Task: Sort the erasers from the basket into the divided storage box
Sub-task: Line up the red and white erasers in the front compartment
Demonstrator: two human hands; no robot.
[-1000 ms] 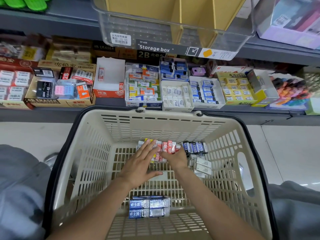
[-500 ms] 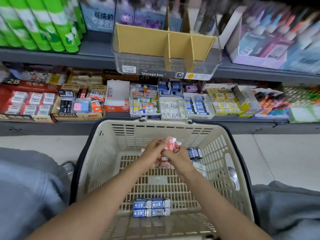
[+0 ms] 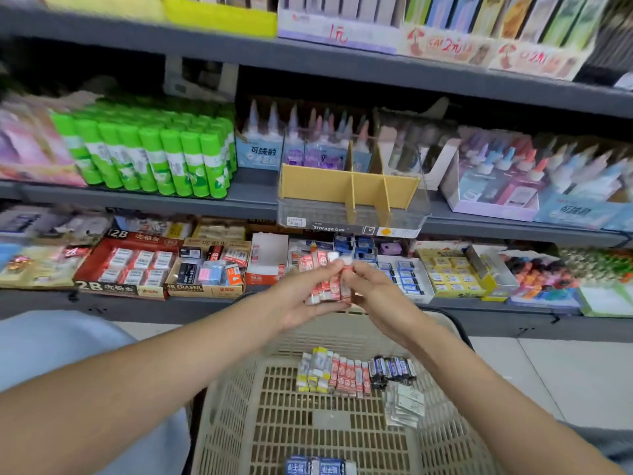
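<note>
Between both hands I hold a bundle of red-and-white erasers [image 3: 329,286], lifted above the beige plastic basket [image 3: 236,406]. My left hand [image 3: 301,296] cups the bundle from the left and below. My right hand [image 3: 371,293] grips it from the right with curled fingers. The clear divided storage box [image 3: 352,214] with yellow cardboard dividers stands on the middle shelf, above and behind my hands. Inside the basket lie yellow-and-white erasers [image 3: 315,370], red erasers [image 3: 351,377], dark blue erasers [image 3: 394,370], flat white packets [image 3: 404,406] and blue-wrapped erasers [image 3: 318,466] at the near end.
A lower shelf [image 3: 205,303] carries open cartons of boxed erasers. Green glue sticks [image 3: 154,156] fill the middle shelf left of the storage box, glue bottles [image 3: 513,173] stand to its right. Blue-clad knees flank the basket on the tiled floor.
Both hands gathered red-and-white erasers from the basket floor and lifted them up out of the basket toward the shelves. The view tilted upward, showing higher shelves.
</note>
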